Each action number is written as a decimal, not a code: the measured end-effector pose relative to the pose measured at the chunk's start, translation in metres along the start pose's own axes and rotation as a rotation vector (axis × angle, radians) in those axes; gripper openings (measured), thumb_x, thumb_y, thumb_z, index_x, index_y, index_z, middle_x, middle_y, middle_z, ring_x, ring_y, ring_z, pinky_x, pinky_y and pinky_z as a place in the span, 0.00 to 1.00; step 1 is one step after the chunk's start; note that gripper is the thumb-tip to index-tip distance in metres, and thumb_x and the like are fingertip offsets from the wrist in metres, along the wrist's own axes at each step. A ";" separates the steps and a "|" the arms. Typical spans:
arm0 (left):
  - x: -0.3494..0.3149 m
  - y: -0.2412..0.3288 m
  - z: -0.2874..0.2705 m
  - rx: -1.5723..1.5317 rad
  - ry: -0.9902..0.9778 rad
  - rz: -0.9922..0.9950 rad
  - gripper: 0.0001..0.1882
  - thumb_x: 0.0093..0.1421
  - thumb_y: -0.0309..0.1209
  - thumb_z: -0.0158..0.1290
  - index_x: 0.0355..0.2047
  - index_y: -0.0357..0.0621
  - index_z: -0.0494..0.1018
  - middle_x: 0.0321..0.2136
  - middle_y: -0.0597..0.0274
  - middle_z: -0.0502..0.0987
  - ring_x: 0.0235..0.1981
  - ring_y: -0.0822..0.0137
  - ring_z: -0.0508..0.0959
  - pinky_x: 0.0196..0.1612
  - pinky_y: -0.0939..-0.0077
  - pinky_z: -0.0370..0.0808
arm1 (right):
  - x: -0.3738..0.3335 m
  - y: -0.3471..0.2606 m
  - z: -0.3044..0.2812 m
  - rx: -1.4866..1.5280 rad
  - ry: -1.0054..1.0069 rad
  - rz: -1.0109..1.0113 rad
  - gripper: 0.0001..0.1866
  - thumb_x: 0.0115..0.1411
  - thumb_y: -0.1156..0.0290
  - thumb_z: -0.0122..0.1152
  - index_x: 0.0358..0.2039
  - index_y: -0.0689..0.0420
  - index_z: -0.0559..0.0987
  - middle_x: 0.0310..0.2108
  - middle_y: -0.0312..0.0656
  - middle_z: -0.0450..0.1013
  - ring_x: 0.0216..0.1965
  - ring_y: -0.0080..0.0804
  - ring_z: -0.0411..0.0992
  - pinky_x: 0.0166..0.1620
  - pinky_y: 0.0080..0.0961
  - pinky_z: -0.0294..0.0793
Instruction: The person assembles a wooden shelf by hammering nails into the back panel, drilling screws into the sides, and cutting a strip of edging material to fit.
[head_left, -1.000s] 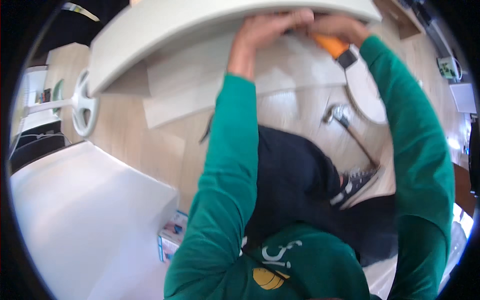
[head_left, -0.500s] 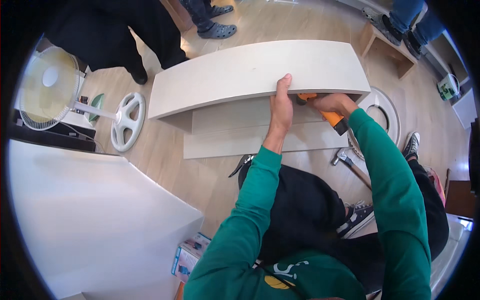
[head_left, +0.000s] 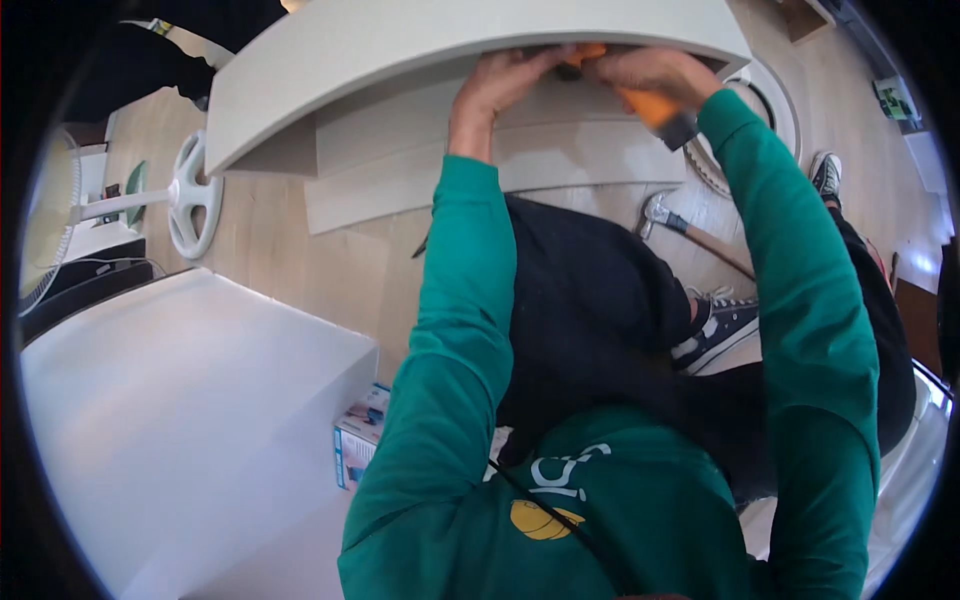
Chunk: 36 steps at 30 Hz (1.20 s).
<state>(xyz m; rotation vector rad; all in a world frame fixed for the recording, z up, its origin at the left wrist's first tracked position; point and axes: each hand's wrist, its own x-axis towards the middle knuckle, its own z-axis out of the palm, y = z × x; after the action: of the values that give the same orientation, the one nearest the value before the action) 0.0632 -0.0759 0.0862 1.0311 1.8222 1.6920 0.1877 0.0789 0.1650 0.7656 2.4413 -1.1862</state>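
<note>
A pale, board-built piece of furniture (head_left: pixel 400 60) with a curved-looking front panel lies at the top of the view, its hollow side facing me. My right hand (head_left: pixel 655 70), blurred by motion, is wrapped round an orange and black cordless drill (head_left: pixel 650 103). The drill's head points left, into the hollow under the panel. My left hand (head_left: pixel 495 85) reaches beneath the panel's edge, its fingers drawn together at the front of the drill. What those fingers pinch is hidden.
A hammer (head_left: pixel 695 232) lies on the floor by my shoe (head_left: pixel 715 330). A pedestal fan's white base (head_left: pixel 190 195) stands left. A large white panel or box (head_left: pixel 190 380) and a printed carton (head_left: pixel 360 430) are nearer. A white ring-shaped part (head_left: pixel 780 120) lies right.
My left hand has let go of the panel's edge and moved to the drill's front. The right hand still holds the drill. My view has tipped downward, so the furniture sits higher.
</note>
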 end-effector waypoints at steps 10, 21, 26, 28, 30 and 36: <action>0.031 -0.022 0.003 0.688 -0.150 -0.142 0.38 0.64 0.65 0.46 0.53 0.42 0.80 0.56 0.39 0.77 0.61 0.41 0.73 0.64 0.56 0.69 | 0.016 -0.004 -0.001 -0.149 0.043 -0.032 0.22 0.68 0.59 0.55 0.56 0.60 0.76 0.54 0.46 0.75 0.51 0.35 0.71 0.54 0.29 0.71; 0.021 0.007 0.006 0.507 -0.151 -0.241 0.45 0.60 0.69 0.50 0.58 0.40 0.76 0.57 0.39 0.77 0.61 0.45 0.75 0.63 0.60 0.70 | 0.007 -0.006 -0.002 -0.070 -0.023 -0.037 0.28 0.66 0.57 0.59 0.60 0.62 0.74 0.57 0.48 0.74 0.51 0.38 0.72 0.53 0.31 0.72; 0.021 -0.005 0.009 0.447 -0.043 -0.100 0.52 0.56 0.72 0.54 0.61 0.34 0.73 0.61 0.31 0.72 0.64 0.43 0.72 0.63 0.61 0.70 | 0.010 -0.001 -0.004 -0.131 0.024 0.021 0.28 0.66 0.57 0.61 0.60 0.63 0.74 0.57 0.49 0.74 0.51 0.38 0.72 0.53 0.32 0.73; 0.018 -0.006 0.010 0.490 0.006 -0.108 0.52 0.55 0.72 0.55 0.60 0.34 0.74 0.59 0.33 0.74 0.62 0.43 0.73 0.63 0.61 0.71 | 0.004 -0.007 -0.004 -0.121 -0.003 -0.009 0.28 0.66 0.57 0.61 0.60 0.63 0.74 0.57 0.49 0.74 0.52 0.38 0.72 0.54 0.31 0.73; 0.015 0.000 0.008 0.476 -0.028 -0.161 0.52 0.54 0.72 0.56 0.59 0.34 0.75 0.58 0.34 0.75 0.61 0.43 0.74 0.62 0.60 0.71 | 0.000 -0.010 -0.005 -0.086 -0.074 -0.117 0.28 0.66 0.56 0.61 0.59 0.63 0.75 0.57 0.49 0.74 0.53 0.38 0.72 0.54 0.31 0.73; 0.019 0.006 0.004 0.440 -0.140 -0.194 0.52 0.52 0.74 0.56 0.56 0.34 0.77 0.54 0.35 0.78 0.58 0.43 0.77 0.60 0.58 0.72 | 0.007 0.001 0.002 -0.120 0.053 -0.238 0.27 0.66 0.56 0.62 0.59 0.62 0.76 0.57 0.49 0.74 0.52 0.38 0.72 0.54 0.30 0.73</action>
<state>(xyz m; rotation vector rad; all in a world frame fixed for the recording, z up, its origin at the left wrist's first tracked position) 0.0554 -0.0592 0.0944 1.0657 2.1713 1.1026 0.1826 0.0800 0.1602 0.4883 2.6785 -1.0985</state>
